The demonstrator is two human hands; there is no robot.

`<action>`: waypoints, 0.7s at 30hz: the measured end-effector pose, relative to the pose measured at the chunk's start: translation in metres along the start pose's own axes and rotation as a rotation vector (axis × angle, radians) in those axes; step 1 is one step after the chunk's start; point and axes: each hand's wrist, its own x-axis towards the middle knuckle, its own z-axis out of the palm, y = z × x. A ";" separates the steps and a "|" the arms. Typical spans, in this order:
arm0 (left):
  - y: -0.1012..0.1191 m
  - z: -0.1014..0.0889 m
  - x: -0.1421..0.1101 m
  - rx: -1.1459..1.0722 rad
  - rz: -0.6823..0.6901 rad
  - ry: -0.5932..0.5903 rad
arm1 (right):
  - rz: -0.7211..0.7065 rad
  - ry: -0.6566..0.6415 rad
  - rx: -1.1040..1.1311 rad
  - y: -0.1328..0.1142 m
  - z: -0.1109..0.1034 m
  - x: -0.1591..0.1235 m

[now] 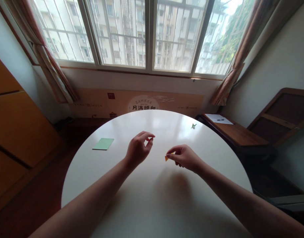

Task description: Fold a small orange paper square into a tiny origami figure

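Note:
My right hand (184, 156) pinches a small folded piece of orange paper (166, 158) between thumb and fingertips, a little above the white round table (142, 211). Most of the paper is hidden behind the fingers. To its left, my left hand (140, 148) hovers with curved fingers, thumb and index tips slightly apart, and nothing shows between them. A square stack of light green paper (103, 144) lies on the table left of my left hand. Toward the far right of the tabletop rests a small green folded paper figure (193, 126), too small to make out its shape.
Beyond the table's right edge stands a wooden chair or bench (237, 134) with a white sheet (218, 119) and a dark pen-like object on it. A printed cardboard panel (92, 99) is behind the table, under the barred windows. An orange-brown cabinet (22, 129) stands at left.

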 end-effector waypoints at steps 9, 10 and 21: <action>0.006 0.019 -0.004 0.079 0.234 -0.470 | -0.148 -0.021 -0.035 0.033 -0.011 -0.024; 0.006 0.024 -0.008 0.106 0.274 -0.504 | -0.159 -0.026 -0.049 0.035 -0.012 -0.025; 0.004 0.037 -0.028 0.360 0.499 -0.673 | -0.309 -0.096 -0.302 0.039 -0.030 -0.039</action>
